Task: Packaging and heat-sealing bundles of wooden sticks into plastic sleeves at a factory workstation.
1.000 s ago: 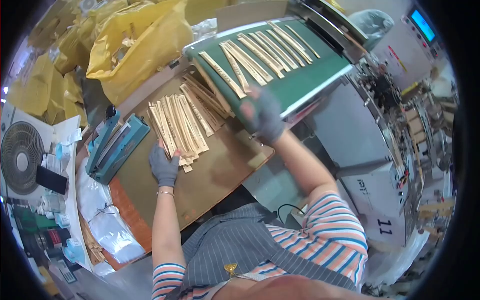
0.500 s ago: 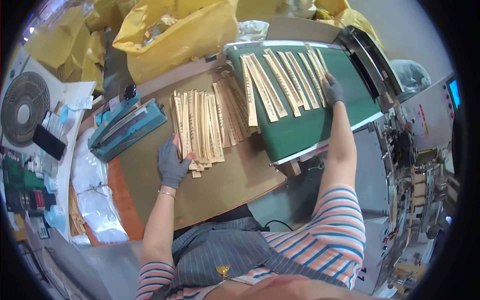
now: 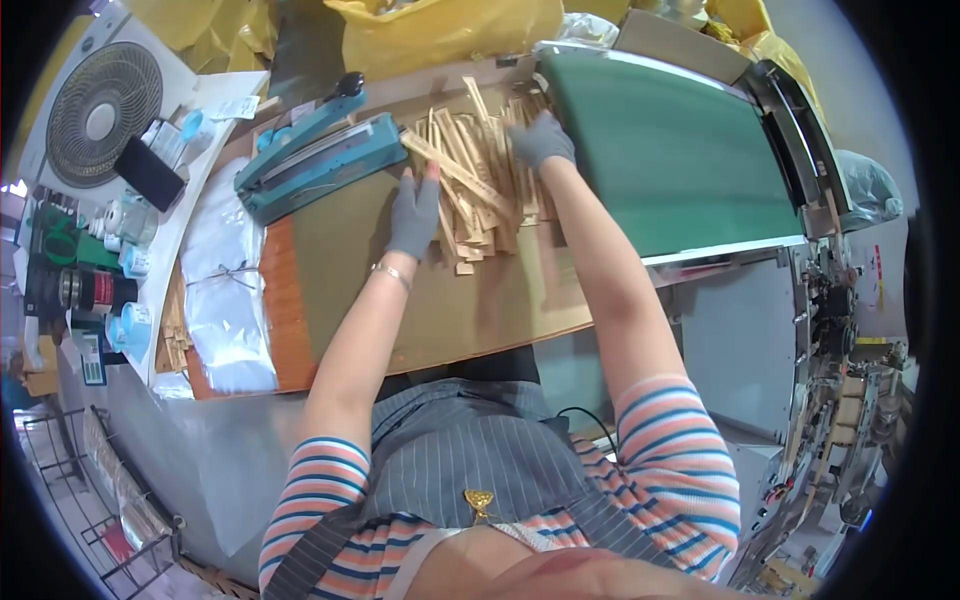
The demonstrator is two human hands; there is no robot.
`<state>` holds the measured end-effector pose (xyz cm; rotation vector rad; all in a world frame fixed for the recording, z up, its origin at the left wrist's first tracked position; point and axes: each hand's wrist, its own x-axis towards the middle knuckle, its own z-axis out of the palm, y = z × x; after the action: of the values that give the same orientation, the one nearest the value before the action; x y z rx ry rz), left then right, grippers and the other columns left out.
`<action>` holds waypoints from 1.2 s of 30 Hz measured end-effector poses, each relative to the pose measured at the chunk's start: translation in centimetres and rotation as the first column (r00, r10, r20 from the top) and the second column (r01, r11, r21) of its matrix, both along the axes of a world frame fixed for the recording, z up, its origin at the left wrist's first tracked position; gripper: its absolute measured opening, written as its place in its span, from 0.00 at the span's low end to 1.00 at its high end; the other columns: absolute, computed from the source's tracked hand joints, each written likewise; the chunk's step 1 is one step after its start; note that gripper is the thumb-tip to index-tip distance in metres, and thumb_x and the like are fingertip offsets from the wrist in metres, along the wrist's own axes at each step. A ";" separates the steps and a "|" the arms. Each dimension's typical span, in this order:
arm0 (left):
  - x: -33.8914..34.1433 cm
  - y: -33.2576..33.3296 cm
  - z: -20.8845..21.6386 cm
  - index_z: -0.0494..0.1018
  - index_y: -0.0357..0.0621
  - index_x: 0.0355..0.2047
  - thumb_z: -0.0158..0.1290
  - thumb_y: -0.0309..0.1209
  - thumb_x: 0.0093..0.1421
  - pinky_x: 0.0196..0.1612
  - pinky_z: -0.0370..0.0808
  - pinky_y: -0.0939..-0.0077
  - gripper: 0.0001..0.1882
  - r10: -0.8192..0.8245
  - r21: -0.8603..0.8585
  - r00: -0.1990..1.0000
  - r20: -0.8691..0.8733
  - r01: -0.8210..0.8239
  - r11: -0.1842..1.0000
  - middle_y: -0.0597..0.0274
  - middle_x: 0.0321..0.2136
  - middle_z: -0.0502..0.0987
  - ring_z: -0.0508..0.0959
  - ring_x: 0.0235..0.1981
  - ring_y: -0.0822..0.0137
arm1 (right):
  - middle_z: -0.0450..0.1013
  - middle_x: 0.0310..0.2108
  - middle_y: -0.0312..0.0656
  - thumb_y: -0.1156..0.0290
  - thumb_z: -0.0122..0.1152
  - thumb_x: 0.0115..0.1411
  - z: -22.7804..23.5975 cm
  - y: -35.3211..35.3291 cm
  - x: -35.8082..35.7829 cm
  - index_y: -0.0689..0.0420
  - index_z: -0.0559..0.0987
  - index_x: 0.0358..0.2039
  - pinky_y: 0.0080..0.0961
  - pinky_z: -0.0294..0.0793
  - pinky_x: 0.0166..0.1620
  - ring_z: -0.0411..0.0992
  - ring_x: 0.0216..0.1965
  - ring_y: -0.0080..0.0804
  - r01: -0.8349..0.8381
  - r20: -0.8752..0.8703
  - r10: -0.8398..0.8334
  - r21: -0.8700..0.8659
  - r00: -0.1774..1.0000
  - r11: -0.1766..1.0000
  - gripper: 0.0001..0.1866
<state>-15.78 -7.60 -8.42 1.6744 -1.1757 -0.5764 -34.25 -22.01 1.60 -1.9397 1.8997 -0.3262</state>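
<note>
A loose pile of slim tan paper packets (image 3: 470,190), printed along their length, lies on the brown work board in front of me. Several lie crosswise on top. My left hand (image 3: 413,215), in a grey glove with bare fingertips, rests at the pile's left edge with fingers apart. At the pile's right side is my gloved right hand (image 3: 545,142), smeared by motion, beside the edge of the green conveyor belt (image 3: 670,160). What its fingers hold, if anything, does not show. No packets lie on the visible belt surface.
Left of the pile stands a blue hand-lever sealer (image 3: 320,165). Beyond it are a white fan (image 3: 100,120), a dark phone (image 3: 150,172) and a bundle of clear plastic bags (image 3: 225,290). A yellow sack (image 3: 450,35) stands behind the board; machinery (image 3: 850,390) is at right.
My right hand has moved left from the belt to the pile. The packets that lay on the belt are off it, and the pile is more jumbled. The view has shifted.
</note>
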 end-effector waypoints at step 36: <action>4.2 14.3 13.7 0.55 0.40 0.57 0.68 0.31 0.41 0.51 0.70 0.73 0.45 -0.562 -0.162 0.765 -0.314 0.540 0.826 0.59 0.49 0.70 0.71 0.49 0.68 | 0.66 0.52 0.41 0.74 0.75 0.40 4.3 20.5 6.5 0.57 0.55 0.63 0.26 0.68 0.53 0.66 0.51 0.27 -0.608 0.865 0.501 -0.380 0.035 0.697 0.51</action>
<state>-11.59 6.70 5.28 1.0847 -1.3987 -1.1442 -27.71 -1.53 5.90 -1.5777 0.2505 -0.8645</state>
